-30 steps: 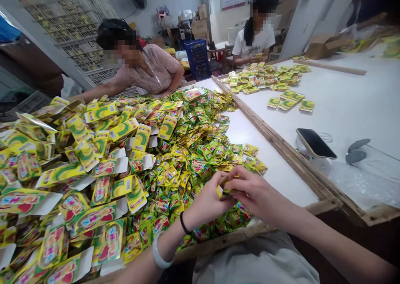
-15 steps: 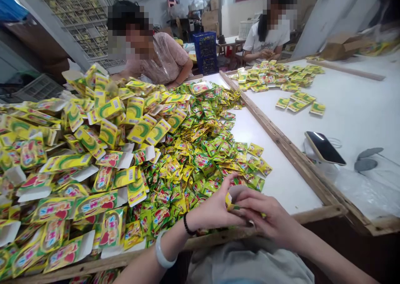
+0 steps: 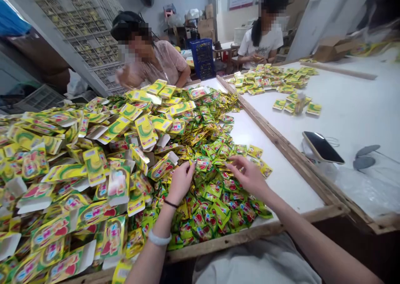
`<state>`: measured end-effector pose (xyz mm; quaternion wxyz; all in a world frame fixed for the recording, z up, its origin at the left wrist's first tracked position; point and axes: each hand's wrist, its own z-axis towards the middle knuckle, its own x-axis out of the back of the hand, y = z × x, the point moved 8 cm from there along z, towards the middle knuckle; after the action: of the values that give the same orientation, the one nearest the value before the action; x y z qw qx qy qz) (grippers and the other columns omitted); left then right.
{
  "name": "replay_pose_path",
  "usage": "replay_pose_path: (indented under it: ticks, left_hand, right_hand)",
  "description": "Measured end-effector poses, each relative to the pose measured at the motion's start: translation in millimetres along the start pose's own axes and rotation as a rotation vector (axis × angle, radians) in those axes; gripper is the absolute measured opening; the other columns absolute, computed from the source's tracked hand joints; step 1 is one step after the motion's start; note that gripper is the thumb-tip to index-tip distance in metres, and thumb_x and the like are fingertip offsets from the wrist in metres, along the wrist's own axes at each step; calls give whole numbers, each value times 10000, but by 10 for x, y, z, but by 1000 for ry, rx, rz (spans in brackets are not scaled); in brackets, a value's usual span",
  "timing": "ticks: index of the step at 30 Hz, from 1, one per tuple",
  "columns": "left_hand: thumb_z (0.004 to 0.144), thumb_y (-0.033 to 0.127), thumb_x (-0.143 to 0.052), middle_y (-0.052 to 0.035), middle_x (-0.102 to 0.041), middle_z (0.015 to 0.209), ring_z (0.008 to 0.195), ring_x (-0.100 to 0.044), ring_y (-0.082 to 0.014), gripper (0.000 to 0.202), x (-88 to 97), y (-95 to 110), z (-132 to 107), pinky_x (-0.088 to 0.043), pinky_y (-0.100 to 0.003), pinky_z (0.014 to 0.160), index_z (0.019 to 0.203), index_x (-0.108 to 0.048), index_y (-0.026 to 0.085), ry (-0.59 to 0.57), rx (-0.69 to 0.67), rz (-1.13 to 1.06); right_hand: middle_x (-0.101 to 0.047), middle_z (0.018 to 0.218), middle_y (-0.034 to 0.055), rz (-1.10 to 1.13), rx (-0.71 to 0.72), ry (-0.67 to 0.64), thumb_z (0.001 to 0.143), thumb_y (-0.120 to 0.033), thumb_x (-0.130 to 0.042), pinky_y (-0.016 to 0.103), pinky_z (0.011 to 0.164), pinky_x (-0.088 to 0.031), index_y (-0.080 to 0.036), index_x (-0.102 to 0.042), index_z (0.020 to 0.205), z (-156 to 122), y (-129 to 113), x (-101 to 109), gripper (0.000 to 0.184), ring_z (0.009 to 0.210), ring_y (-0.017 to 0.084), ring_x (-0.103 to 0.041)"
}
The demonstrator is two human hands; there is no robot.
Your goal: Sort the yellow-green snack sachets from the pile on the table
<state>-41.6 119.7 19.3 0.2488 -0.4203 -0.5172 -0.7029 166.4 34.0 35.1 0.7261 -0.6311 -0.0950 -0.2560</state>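
My left hand (image 3: 181, 179) rests on a heap of small green and yellow sachets (image 3: 215, 192), fingers loosely bent, right beside a small yellow carton (image 3: 162, 165). Nothing shows inside its grip. My right hand (image 3: 247, 173) hovers over the same heap with fingers spread, fingertips touching the sachets. A big pile of yellow printed cartons (image 3: 93, 167), many with open white flaps, fills the left of the table. I wear a black band and a pale bangle (image 3: 158, 238) on the left wrist.
A wooden rim (image 3: 218, 243) edges the white table near me. A phone (image 3: 323, 147) lies on the neighbouring table, with more packets (image 3: 275, 77) further back. One person (image 3: 156, 63) works across from me, another (image 3: 265, 38) sits further off. Blue crate (image 3: 204, 56), wire crates (image 3: 84, 29).
Both hands held a small carton close to my body before. Now they are apart, moved forward onto the sachet heap, and the carton is out of them. The person opposite has raised a hand.
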Motion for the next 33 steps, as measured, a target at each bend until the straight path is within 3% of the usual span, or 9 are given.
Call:
replay_pose_path:
  ticks: [4,9,13,18,22,25,27,30,33]
  left_hand:
    - [896,457,-321,15,-393,670,646,-405,-131,367,38,249,-164,-335,-248,611,627,-319,208,-12,-124,-188]
    - [921,415,-274,33,-373,635,584,-355,-122,327,-146,402,-315,-325,-263,570,698,-382,202,-129,-144,-481]
    - [912,456,-283,38,-386,609,562,-354,-127,345,-325,403,-481,-313,-277,554,683,-358,208,-234,-73,-496]
    - [925,429,-248,31,-413,605,551,-372,-132,361,-386,560,-631,-311,-279,556,687,-404,207,-364,-166,-372]
    - [910,434,-307,-9,-520,687,662,-496,-165,347,-125,660,-605,-385,-289,622,746,-510,205,-363,-371,-50]
    - [890,342,-392,-118,-583,997,949,-546,-256,264,405,407,-438,-442,-377,793,1030,-531,167,4,-247,256]
    - [864,151,-379,-191,-459,1279,1217,-408,-328,339,656,251,-390,-372,-485,959,1190,-468,148,178,-226,468]
    - [747,-56,-347,-110,-215,1494,1393,-69,-319,596,584,138,-356,-144,-595,1088,1259,-441,234,75,-463,649]
    - [718,-48,-396,-74,-245,1492,1398,-57,-279,585,515,47,-322,-89,-589,1112,1217,-481,245,-27,-565,652]
  right_hand:
    - [-597,1085,88,272,-133,-134,870,-536,-438,371,793,-493,-224,-397,1275,-89,-19,-447,513,933,219,-599]
    - [-447,1340,106,269,-20,-167,930,-478,-334,444,1066,-279,-223,-339,1339,-74,-216,-506,483,1263,231,-383]
    - [-547,1188,94,233,26,-282,921,-463,-376,411,975,-401,-221,-381,1283,-124,-225,-507,435,1142,224,-492]
    - [-557,753,-17,506,-242,-451,903,-516,-374,274,529,-497,-265,-451,1062,-310,-33,-644,307,606,139,-574]
    - [-470,603,-46,351,-143,-524,905,-496,-387,247,440,-415,-239,-492,927,-371,-103,-523,280,474,120,-479]
    - [-545,763,13,-176,148,-320,878,-460,-479,279,562,-431,-208,-499,862,-289,-170,-190,253,632,159,-542]
    - [-557,839,47,-488,261,-299,873,-452,-491,293,585,-422,-197,-488,813,-295,-118,-137,262,687,188,-563]
    - [-571,814,53,-644,268,-381,899,-432,-448,298,567,-418,-194,-475,853,-332,84,-209,244,681,209,-583]
    - [-584,762,39,-463,135,-345,913,-438,-413,324,597,-444,-197,-451,879,-316,235,-166,246,673,212,-591]
